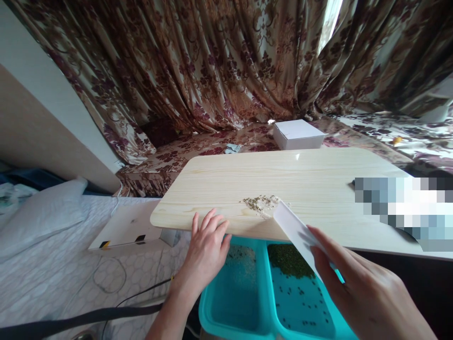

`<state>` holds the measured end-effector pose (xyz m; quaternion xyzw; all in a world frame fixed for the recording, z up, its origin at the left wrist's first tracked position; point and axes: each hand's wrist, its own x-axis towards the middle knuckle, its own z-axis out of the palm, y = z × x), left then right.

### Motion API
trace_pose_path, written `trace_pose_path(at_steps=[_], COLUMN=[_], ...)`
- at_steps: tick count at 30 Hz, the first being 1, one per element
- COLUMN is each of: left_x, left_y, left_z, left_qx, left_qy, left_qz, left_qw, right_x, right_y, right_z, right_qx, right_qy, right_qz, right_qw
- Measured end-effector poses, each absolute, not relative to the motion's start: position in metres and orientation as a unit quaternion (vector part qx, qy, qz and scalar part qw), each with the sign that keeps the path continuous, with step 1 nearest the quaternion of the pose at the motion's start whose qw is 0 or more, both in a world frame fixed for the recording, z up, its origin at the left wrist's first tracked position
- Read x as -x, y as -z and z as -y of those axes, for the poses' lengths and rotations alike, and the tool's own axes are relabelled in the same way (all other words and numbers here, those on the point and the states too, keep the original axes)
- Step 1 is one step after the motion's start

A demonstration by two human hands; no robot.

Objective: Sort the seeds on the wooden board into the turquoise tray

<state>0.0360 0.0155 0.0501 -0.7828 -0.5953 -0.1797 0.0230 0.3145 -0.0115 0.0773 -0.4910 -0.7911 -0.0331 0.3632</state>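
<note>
A small heap of mixed grains (pixel 260 204) lies near the front edge of a pale wooden board (pixel 283 177). My right hand (pixel 368 290) is closed on a white card (pixel 295 230), whose far end touches the heap's right side. My left hand (pixel 205 252) rests with fingers spread on the board's front edge, left of the heap, holding nothing. Below the edge stands a teal two-compartment bin (pixel 235 314). Its right compartment holds green beans (pixel 290 259). The left one holds a thin layer of paler grains (pixel 238 257).
A white box (pixel 297 133) sits behind the board on patterned cloth. Floral curtains (pixel 226 61) hang at the back. A white quilted bed with a pillow (pixel 38 215) lies at left, along with a flat white box (pixel 123 231) and cables. A blurred patch covers the board's right end.
</note>
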Motion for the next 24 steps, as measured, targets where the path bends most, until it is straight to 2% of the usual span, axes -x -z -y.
trace_pose_path(at_steps=[11, 24], left_x=[-0.035, -0.035], left_y=[-0.050, -0.051], left_z=[-0.016, -0.015], left_qx=[0.784, 0.786], left_qy=[0.164, 0.164], left_qz=[0.598, 0.596], left_qw=[0.022, 0.025], right_x=[-0.280, -0.306], right_y=[-0.082, -0.091], right_z=[-0.001, 0.014], right_qx=[0.468, 0.462], right_qy=[0.091, 0.066], right_qz=[0.805, 0.811], right_qw=[0.352, 0.353])
